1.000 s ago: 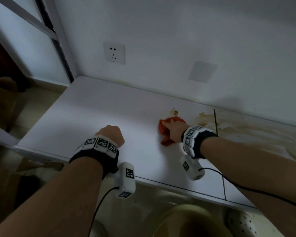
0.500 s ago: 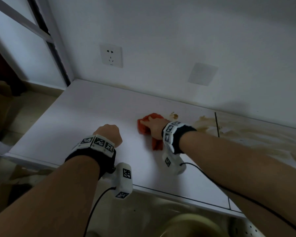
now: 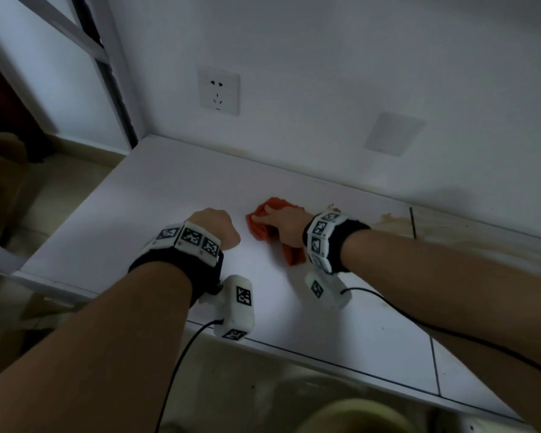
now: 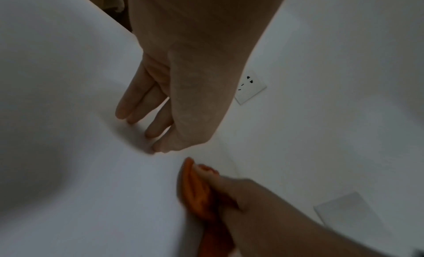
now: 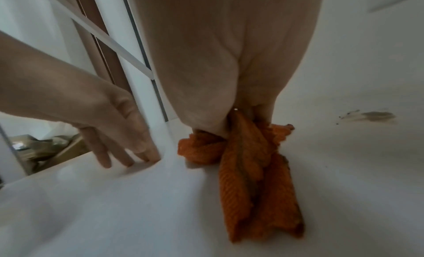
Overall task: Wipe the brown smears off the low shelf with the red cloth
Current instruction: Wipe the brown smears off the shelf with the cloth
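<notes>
Red cloth (image 3: 263, 228) under right hand (image 3: 283, 225); bare white shelf (image 3: 169, 195) leftward.

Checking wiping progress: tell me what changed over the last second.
The right hand slid the red cloth leftward along the low shelf, off the brown smears and towards the left hand. The left hand stayed planted on the shelf; smears remain on the right.

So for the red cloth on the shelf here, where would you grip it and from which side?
Probably the bunched middle, from above. The red cloth lies crumpled on the low shelf, its thick folds gathered under the right hand, which already holds it there. The loose tail trailing toward the front edge would likely flop, so I would avoid gripping that.
</notes>
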Motion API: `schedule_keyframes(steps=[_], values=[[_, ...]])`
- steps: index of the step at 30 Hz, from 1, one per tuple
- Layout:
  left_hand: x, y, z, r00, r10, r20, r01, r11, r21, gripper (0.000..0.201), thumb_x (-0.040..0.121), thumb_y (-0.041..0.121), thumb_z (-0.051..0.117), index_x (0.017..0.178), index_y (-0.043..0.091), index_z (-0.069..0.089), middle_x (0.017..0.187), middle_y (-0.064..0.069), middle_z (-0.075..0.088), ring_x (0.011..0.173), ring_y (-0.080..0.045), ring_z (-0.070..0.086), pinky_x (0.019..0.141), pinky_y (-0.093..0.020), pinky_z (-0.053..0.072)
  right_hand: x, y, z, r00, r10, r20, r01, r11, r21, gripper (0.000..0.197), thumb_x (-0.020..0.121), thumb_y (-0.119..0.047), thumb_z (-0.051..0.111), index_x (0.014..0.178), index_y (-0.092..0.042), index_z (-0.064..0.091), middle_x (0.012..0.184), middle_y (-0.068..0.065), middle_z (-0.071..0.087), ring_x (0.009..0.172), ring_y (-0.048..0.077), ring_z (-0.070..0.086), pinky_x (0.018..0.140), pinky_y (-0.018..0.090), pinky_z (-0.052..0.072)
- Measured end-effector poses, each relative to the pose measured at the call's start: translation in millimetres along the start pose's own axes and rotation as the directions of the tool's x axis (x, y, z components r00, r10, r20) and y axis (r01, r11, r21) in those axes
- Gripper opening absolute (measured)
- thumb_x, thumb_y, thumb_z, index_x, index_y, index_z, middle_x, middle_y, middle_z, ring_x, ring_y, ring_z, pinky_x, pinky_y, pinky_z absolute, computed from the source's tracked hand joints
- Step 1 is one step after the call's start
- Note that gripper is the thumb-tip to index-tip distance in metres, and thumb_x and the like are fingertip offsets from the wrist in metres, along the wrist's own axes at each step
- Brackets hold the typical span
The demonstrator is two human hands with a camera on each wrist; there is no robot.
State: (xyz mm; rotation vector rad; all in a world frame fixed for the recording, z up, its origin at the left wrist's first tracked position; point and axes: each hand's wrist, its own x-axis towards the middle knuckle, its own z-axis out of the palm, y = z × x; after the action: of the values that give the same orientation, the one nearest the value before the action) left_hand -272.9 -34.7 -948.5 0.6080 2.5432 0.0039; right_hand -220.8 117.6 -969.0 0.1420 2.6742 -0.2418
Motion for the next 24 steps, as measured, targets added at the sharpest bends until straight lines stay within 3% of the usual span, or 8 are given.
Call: schedule_keyframes(steps=[2, 6, 9, 11, 13, 16, 20, 24], values=[[-0.4, -1.1, 0.1, 1.000, 0.018, 0.006, -0.018, 1.000, -0.003, 0.012, 0.084, 0.014, 0.047, 0.087, 0.009, 0.058, 0.113, -0.013, 0.064, 0.103, -0.028, 0.062, 0.081, -0.027, 0.047, 12.9, 0.5, -8.7, 0.999, 0.041, -0.027, -0.041, 0.999, 0.018, 0.054, 0.099, -0.017, 0.042, 0.149, -0.024, 0.024, 0.156, 0.007, 0.021, 0.141, 0.029, 0.026, 0.114, 0.034, 0.020], [2.0, -1.1, -0.4, 0.999, 0.037, 0.029, -0.037, 0.999, -0.028, 0.023, 0.085, 0.015, 0.050, 0.100, 0.005, 0.064, 0.113, -0.013, 0.064, 0.104, -0.029, 0.062, 0.079, -0.026, 0.047, 28.3, 12.4, -22.1, 0.993, 0.115, -0.011, -0.113, 0.990, 0.086, 0.071, 0.084, -0.010, 0.065, 0.145, -0.028, 0.034, 0.149, 0.009, 0.035, 0.134, 0.028, 0.041, 0.111, 0.036, 0.036], [3.3, 1.2, -3.4, 0.998, 0.057, 0.034, -0.057, 0.998, -0.018, 0.012, 0.085, 0.013, 0.049, 0.087, 0.007, 0.059, 0.111, -0.014, 0.064, 0.102, -0.030, 0.062, 0.081, -0.029, 0.049, 30.2, 28.4, -23.7, 0.984, 0.178, -0.007, -0.177, 0.979, 0.096, 0.078, 0.077, -0.012, 0.072, 0.145, -0.024, 0.035, 0.147, 0.010, 0.037, 0.131, 0.027, 0.045, 0.107, 0.036, 0.041], [6.2, 2.0, -3.9, 0.998, 0.059, 0.024, -0.058, 0.998, -0.015, 0.008, 0.085, 0.013, 0.049, 0.082, 0.007, 0.054, 0.109, -0.014, 0.064, 0.098, -0.030, 0.062, 0.078, -0.029, 0.047, 23.8, 33.2, -23.0, 0.982, 0.186, 0.008, -0.186, 0.977, 0.104, 0.069, 0.080, -0.014, 0.070, 0.142, -0.021, 0.041, 0.144, 0.008, 0.043, 0.123, 0.021, 0.053, 0.097, 0.025, 0.047], [9.2, 2.8, -4.5, 0.998, 0.055, 0.006, -0.055, 0.998, -0.012, 0.009, 0.085, 0.013, 0.048, 0.086, 0.008, 0.056, 0.110, -0.013, 0.064, 0.095, -0.029, 0.061, 0.078, -0.029, 0.047, 13.0, 28.9, -22.5, 0.988, 0.153, 0.025, -0.154, 0.986, 0.056, 0.058, 0.085, -0.017, 0.066, 0.139, -0.017, 0.044, 0.143, 0.007, 0.046, 0.117, 0.018, 0.055, 0.087, 0.014, 0.046], [10.8, 6.4, -3.9, 0.999, 0.049, -0.006, -0.049, 0.999, 0.003, 0.024, 0.086, 0.015, 0.048, 0.103, 0.007, 0.062, 0.116, -0.014, 0.062, 0.105, -0.030, 0.061, 0.083, -0.029, 0.048, -1.1, 8.6, -15.2, 1.000, 0.023, 0.011, -0.023, 1.000, -0.021, 0.049, 0.096, -0.014, 0.046, 0.145, -0.017, 0.038, 0.147, 0.005, 0.041, 0.132, 0.023, 0.041, 0.096, 0.015, 0.022], [9.3, 9.5, -1.7, 0.999, 0.051, 0.004, -0.051, 0.998, 0.027, 0.029, 0.087, 0.016, 0.047, 0.110, 0.007, 0.061, 0.120, -0.013, 0.061, 0.110, -0.030, 0.059, 0.087, -0.031, 0.048, 2.0, -2.5, -8.0, 0.995, -0.091, -0.028, 0.090, 0.995, -0.039, 0.043, 0.101, -0.017, 0.037, 0.143, -0.024, 0.041, 0.144, 0.001, 0.044, 0.130, 0.022, 0.042, 0.097, 0.018, 0.025], [7.9, 8.3, 1.6, 0.999, 0.045, 0.003, -0.045, 0.998, 0.038, 0.029, 0.085, 0.016, 0.047, 0.109, 0.007, 0.062, 0.120, -0.013, 0.061, 0.110, -0.030, 0.059, 0.089, -0.032, 0.049, 9.2, -2.5, -12.6, 0.999, -0.039, -0.019, 0.039, 0.999, -0.010, 0.041, 0.103, -0.027, 0.033, 0.143, -0.023, 0.041, 0.147, 0.001, 0.040, 0.133, 0.022, 0.040, 0.101, 0.020, 0.027]])
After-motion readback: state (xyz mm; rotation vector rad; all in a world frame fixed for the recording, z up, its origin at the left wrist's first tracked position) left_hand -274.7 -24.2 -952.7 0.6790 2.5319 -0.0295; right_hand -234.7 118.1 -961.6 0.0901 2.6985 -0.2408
